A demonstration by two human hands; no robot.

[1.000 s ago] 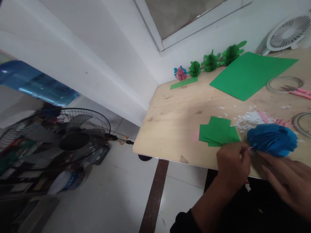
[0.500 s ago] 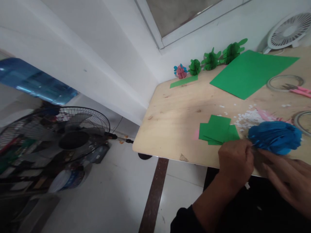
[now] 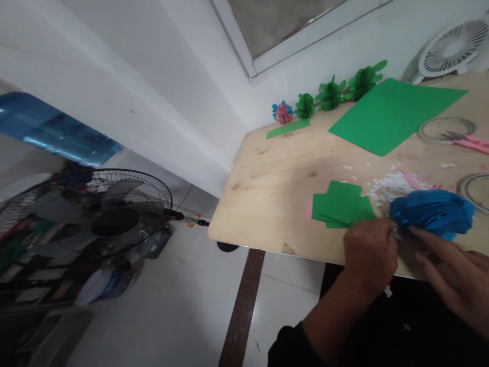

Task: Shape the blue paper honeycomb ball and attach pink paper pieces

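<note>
A blue honeycomb paper ball [image 3: 433,212] lies near the front edge of the wooden table [image 3: 275,188]. My left hand [image 3: 370,254] is closed at the ball's left end, pinching something thin there that I cannot make out. My right hand [image 3: 454,275] lies just below the ball with its fingers stretched out, fingertips touching its underside. A small stack of folded green paper squares [image 3: 340,205] rests just left of the ball, above my left hand.
A large green sheet [image 3: 393,113], a green strip [image 3: 288,129], three green paper balls [image 3: 331,95] and a pink-blue one [image 3: 283,112] line the wall. Tape rings [image 3: 445,128], pink scissors [image 3: 471,142], white scraps [image 3: 387,184], a small white fan [image 3: 451,51]. Floor fan [image 3: 114,214] stands left.
The blue ball has shifted slightly right and flattened a little. Both hands stay at its left end, with my right fingers moving a bit closer under it.
</note>
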